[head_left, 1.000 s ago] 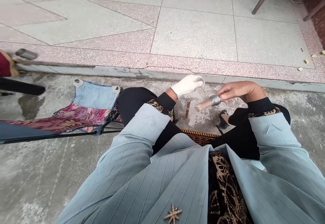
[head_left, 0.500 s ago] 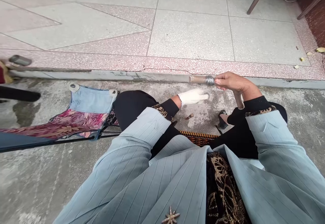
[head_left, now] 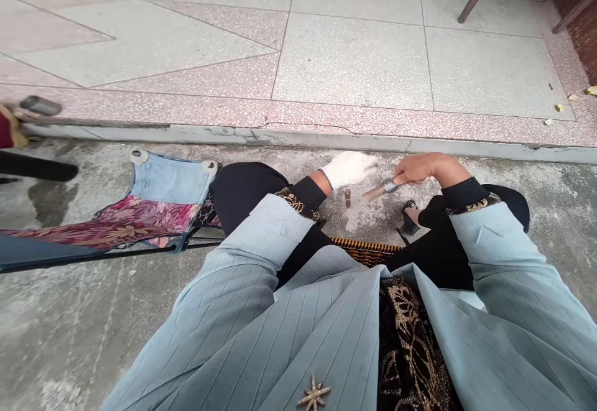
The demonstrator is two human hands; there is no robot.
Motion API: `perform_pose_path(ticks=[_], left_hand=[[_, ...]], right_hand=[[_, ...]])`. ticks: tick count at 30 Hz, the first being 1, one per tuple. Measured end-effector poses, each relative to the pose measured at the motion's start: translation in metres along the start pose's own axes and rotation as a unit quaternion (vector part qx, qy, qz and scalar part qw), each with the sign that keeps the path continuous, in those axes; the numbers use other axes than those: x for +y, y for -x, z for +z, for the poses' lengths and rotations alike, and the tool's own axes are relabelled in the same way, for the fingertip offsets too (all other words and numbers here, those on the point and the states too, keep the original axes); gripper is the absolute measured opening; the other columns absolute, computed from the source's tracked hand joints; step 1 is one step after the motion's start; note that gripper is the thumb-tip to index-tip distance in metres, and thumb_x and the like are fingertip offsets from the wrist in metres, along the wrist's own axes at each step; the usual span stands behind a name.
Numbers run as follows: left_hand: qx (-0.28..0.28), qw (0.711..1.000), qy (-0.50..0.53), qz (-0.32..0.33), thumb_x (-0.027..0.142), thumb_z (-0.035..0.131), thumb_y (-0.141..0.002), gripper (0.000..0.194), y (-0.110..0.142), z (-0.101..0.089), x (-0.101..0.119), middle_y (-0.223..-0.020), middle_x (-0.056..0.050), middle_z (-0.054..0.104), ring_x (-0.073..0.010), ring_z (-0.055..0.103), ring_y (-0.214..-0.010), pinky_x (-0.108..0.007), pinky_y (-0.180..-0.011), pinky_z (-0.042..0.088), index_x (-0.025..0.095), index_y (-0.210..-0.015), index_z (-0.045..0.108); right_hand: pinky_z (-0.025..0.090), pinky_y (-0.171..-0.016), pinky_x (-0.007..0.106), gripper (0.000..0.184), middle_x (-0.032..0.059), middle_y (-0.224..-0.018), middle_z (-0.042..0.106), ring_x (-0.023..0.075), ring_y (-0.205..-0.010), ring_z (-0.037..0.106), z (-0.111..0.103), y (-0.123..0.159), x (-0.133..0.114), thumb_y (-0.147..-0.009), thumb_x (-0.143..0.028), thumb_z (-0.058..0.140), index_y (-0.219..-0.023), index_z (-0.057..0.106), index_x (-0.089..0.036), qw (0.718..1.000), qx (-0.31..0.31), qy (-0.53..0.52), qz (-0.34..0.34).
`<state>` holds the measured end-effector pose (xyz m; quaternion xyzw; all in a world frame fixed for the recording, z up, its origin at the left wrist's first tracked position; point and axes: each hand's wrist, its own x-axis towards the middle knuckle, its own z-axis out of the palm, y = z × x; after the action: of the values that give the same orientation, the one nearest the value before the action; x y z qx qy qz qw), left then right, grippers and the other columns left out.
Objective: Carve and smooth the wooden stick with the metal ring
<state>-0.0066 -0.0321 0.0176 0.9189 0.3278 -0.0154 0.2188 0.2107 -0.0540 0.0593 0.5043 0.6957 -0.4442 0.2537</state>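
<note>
My right hand [head_left: 416, 168], bare, is closed on a wire-wrapped wooden stick [head_left: 373, 194]. Its pale end points left and down, blurred by motion, and silvery wire is wound round it close to my fingers. To the left is my left hand [head_left: 349, 169] in a white knitted glove, its fingers bent and held together; whatever they may hold is hidden. Just below the glove, a short brown wooden piece [head_left: 347, 197] shows roughly upright. I cannot tell whether it touches the glove.
A low step with a pinkish tiled edge [head_left: 317, 112] runs across in front. At left stands a folding chair with a floral and denim seat [head_left: 163, 178]. A woven seat edge [head_left: 364, 252] shows between my legs. A dark cylinder [head_left: 41, 106] lies on the step.
My right hand has lowered, swinging the wooden stick from level to slanting down. My left hand has shifted slightly up and left. The short wooden piece sits higher and more upright.
</note>
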Motion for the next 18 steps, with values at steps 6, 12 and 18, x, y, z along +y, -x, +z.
perform_pose_path(ticks=[6,12,18], left_hand=[[-0.008,0.975,0.221,0.028,0.043,0.038,-0.095,0.041,0.000,-0.006,0.004,-0.071,-0.003,0.060,-0.0147,0.053,-0.064,-0.027,-0.062,0.036,0.014,-0.095,0.067],[-0.020,0.983,0.183,0.026,0.041,0.042,-0.092,0.036,-0.009,0.009,-0.004,-0.079,-0.005,0.063,-0.0166,0.055,-0.072,-0.027,-0.068,0.039,0.013,-0.094,0.065],[0.020,0.974,0.224,-0.022,0.036,0.041,-0.096,0.033,-0.010,0.004,-0.004,-0.084,-0.006,0.065,-0.0178,0.057,-0.082,-0.030,-0.075,0.042,0.014,-0.095,0.066]], right_hand=[[0.035,-0.063,0.032,0.037,0.0139,-0.085,0.064,0.0201,-0.071,0.053,-0.011,-0.006,0.009,-0.092,-0.050,0.051,-0.088,0.064,-0.015,0.932,0.344,-0.057,0.097],[0.037,-0.055,0.027,0.050,0.0039,-0.068,0.056,0.0119,-0.055,0.044,-0.009,0.011,0.011,-0.086,-0.066,0.057,-0.074,0.052,-0.018,0.881,0.270,-0.367,-0.126],[0.038,-0.057,0.025,0.053,-0.0003,-0.066,0.051,0.0093,-0.056,0.044,-0.007,0.036,0.001,-0.081,-0.068,0.065,-0.074,0.057,-0.016,0.881,0.128,-0.365,-0.272]])
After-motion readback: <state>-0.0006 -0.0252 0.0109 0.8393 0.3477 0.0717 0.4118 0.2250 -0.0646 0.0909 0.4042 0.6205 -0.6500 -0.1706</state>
